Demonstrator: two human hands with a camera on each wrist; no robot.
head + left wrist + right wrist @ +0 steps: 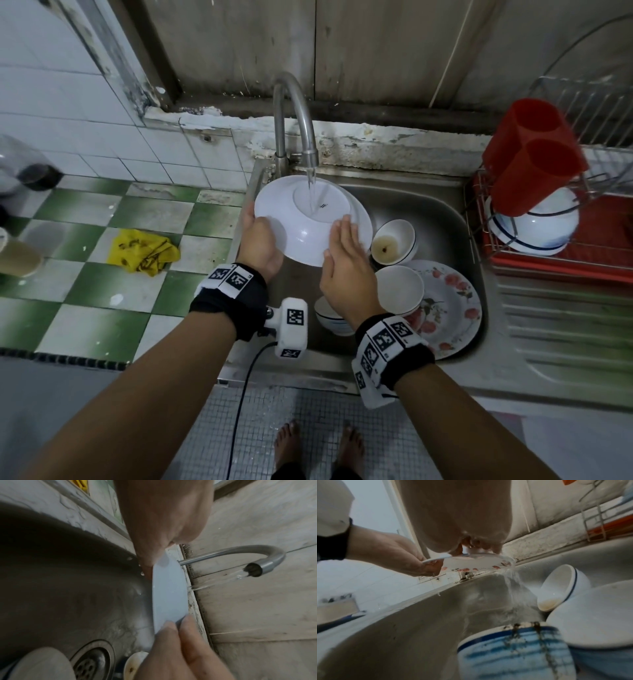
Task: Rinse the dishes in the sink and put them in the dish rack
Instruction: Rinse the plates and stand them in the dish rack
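A white plate (301,219) is held upside down under the running faucet (294,113), and water strikes its base. My left hand (260,240) grips the plate's left rim, thumb on top. My right hand (342,263) lies flat on the plate's near right side with straight fingers. In the left wrist view the plate (168,595) shows edge-on between the left hand (163,520) and the right hand's fingers (180,649). From below, the plate (476,562) shows a red flower pattern on its face, and water pours off its right edge. The dish rack (548,246) stands at the right.
The sink (428,202) holds a bowl with brown residue (394,241), a white bowl (399,289), a flowered plate (445,308) and a blue-rimmed bowl (330,318). A red double cup holder (531,154) and a bowl (534,226) sit in the rack. A yellow cloth (144,251) lies on the tiled counter.
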